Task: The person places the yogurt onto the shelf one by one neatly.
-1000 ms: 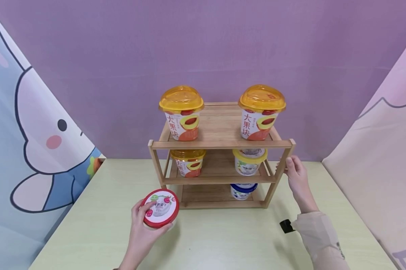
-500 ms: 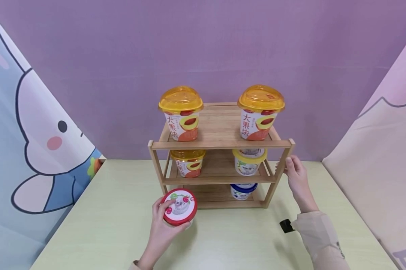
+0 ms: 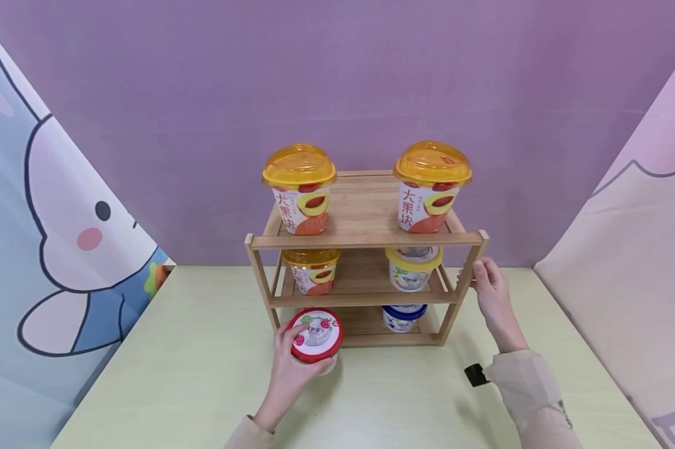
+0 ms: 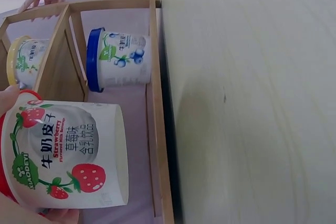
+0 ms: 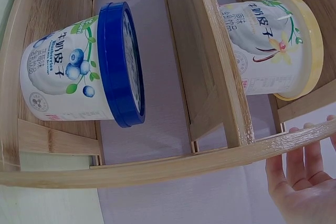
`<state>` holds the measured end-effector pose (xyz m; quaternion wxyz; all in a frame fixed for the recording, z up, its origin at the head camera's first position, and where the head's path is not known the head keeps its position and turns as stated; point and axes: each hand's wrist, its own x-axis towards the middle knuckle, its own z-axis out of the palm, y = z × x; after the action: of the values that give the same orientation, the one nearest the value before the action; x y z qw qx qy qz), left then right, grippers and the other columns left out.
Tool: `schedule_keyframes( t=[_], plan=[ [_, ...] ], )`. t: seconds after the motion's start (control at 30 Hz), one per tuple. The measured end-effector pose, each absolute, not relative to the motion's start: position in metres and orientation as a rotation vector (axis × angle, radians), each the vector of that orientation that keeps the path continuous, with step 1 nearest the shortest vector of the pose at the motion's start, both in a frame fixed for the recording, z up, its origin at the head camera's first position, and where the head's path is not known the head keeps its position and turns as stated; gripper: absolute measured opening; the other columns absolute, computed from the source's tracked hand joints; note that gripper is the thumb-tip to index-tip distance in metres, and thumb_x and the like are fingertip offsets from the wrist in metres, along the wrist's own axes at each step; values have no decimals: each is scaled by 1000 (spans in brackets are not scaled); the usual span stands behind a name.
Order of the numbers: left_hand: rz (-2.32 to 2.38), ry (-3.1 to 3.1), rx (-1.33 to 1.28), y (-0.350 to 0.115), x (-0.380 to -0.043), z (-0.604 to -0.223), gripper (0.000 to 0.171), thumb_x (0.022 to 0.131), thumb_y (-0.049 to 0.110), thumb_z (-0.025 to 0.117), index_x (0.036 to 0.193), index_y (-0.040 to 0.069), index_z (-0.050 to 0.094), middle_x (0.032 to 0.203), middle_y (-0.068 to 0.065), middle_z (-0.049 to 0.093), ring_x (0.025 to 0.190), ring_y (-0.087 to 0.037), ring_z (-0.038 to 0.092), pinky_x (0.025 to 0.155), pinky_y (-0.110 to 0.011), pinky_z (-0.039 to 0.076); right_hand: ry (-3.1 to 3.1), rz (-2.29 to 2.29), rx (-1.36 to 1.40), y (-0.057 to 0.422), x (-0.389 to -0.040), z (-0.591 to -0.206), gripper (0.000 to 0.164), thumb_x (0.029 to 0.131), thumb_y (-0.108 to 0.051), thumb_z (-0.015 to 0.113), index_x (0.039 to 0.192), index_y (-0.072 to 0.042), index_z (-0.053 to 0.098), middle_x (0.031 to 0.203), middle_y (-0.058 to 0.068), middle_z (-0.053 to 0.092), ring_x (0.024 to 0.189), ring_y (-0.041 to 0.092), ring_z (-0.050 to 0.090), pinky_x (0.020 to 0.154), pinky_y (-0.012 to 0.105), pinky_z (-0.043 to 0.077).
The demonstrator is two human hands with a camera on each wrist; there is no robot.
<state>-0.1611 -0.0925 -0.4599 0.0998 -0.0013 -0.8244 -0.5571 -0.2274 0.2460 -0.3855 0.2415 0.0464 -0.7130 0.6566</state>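
My left hand (image 3: pixel 291 369) grips a strawberry milk-drink cup (image 3: pixel 316 335) with a red lid, thumb and fingers around its sides. In the head view the cup is in front of the bottom-left part of a three-tier wooden rack (image 3: pixel 365 240); the left wrist view shows its strawberry-printed side (image 4: pixel 68 156). My right hand (image 3: pixel 491 293) holds the rack's right front post, with fingertips showing past the wood in the right wrist view. A blue-lidded blueberry cup (image 5: pixel 73 69) stands on the bottom tier at the right. Above it, on the middle tier, is a yellow-lidded cup (image 5: pixel 268 45).
Two tall cups with domed orange lids, one left (image 3: pixel 300 190) and one right (image 3: pixel 431 187), stand on the top tier. A similar cup (image 3: pixel 313 272) occupies the middle tier's left side. A purple backdrop (image 3: pixel 214 125) rises behind the pale table (image 3: pixel 174 374).
My left hand has carried the strawberry cup rightward and slightly forward, to the front of the rack's lower left. My right hand stays at the right post.
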Motion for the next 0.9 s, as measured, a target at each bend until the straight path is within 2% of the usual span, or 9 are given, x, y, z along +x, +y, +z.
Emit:
schedule_keyframes(
  t=[0.5,0.9],
  plan=[
    [-1684,-2392,-38,-84,-187,-465,69,61,21,81,119,5,45,129,-16,27,113,-36,37,88,-49,40,-1957,1788,129,245,-227,-384,16,94,-22,41,82,-23,52,74,-12,58,69,-1,57,66,12,45],
    [-1657,-2371,-46,-84,-203,-473,72,60,19,82,119,3,45,128,-16,26,114,-33,34,90,-48,38,-1937,1806,126,244,-226,-383,17,94,-21,41,81,-21,52,73,-11,59,69,0,57,66,12,45]
  ],
)
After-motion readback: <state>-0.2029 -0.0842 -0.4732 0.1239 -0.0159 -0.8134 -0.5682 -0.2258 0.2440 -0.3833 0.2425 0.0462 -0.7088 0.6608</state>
